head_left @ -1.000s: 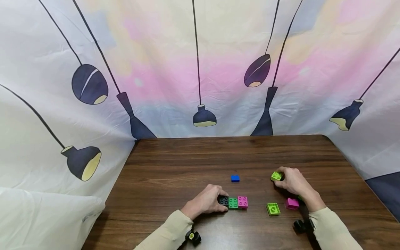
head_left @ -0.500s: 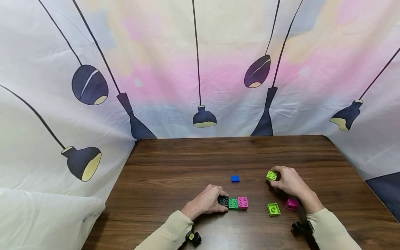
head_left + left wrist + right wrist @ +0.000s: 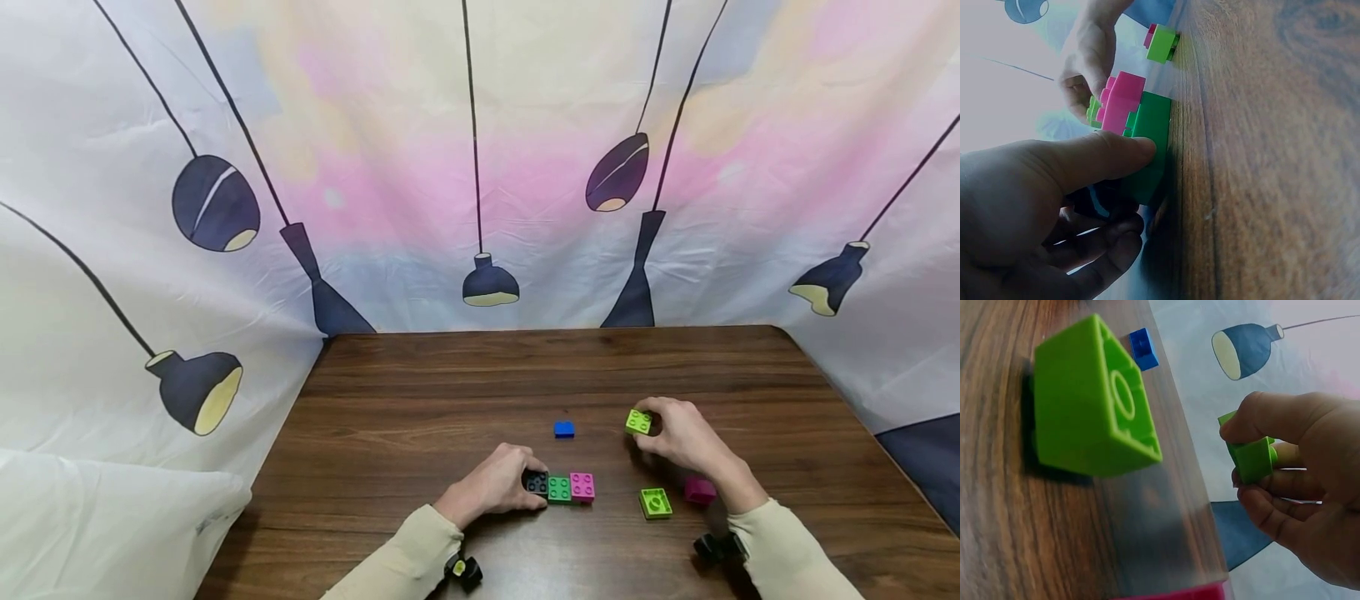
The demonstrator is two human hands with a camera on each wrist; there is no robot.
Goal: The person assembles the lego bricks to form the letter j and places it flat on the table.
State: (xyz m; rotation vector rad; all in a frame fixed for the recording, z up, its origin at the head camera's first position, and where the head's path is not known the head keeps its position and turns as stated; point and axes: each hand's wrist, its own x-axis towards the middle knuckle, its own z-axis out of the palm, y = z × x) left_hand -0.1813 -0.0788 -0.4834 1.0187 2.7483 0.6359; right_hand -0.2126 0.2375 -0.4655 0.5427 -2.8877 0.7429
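Observation:
My left hand grips the left end of a small brick assembly, thumb on the near side and fingers round the far side. In it a black brick and a pink brick flank a green brick; the left wrist view shows the pink brick standing on a long green brick. Between thumb and fingers my right hand pinches a lime green brick, studs up in the head view, raised off the table in the right wrist view.
Another lime green brick lies studs down in front of my right hand. A magenta brick sits beside it, partly under my right wrist. Farther back lies a blue brick. A printed cloth hangs behind the wooden table.
My right hand has moved left with the lime green brick, nearer to the blue brick. My left hand and the assembly have stayed in place.

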